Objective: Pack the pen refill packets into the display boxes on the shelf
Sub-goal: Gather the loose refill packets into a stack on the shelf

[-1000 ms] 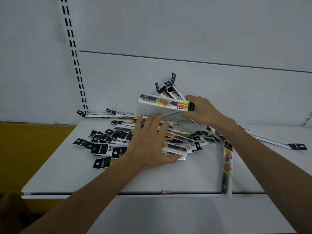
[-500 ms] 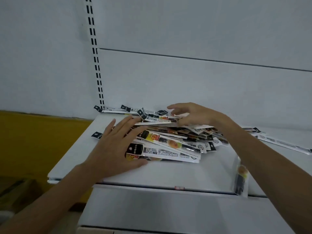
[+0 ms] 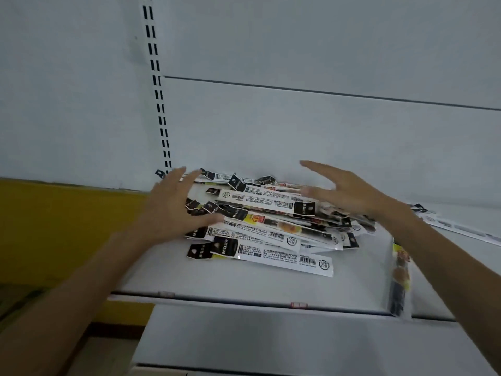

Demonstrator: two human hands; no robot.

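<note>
A loose heap of long, narrow clear-plastic pen refill packets [image 3: 271, 226], with black header tabs and white barcode labels, lies flat and criss-crossed on the flat white metal shelf [image 3: 244, 283], toward its back. A single packet [image 3: 400, 278] with yellow-orange print lies apart near the shelf's front right, its dark end overhanging the front edge. A few stray packets [image 3: 461, 229] lie flat at the shelf's far right.

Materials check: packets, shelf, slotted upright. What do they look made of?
Packets: likely thin glossy plastic film; printed faces catch highlights, and the stray packet at the front edge looks see-through.
Shelf: probably painted sheet metal, smooth matte pale grey with a thin folded front lip.
Slotted upright: seemingly the same painted metal, punched with paired slots.
</note>
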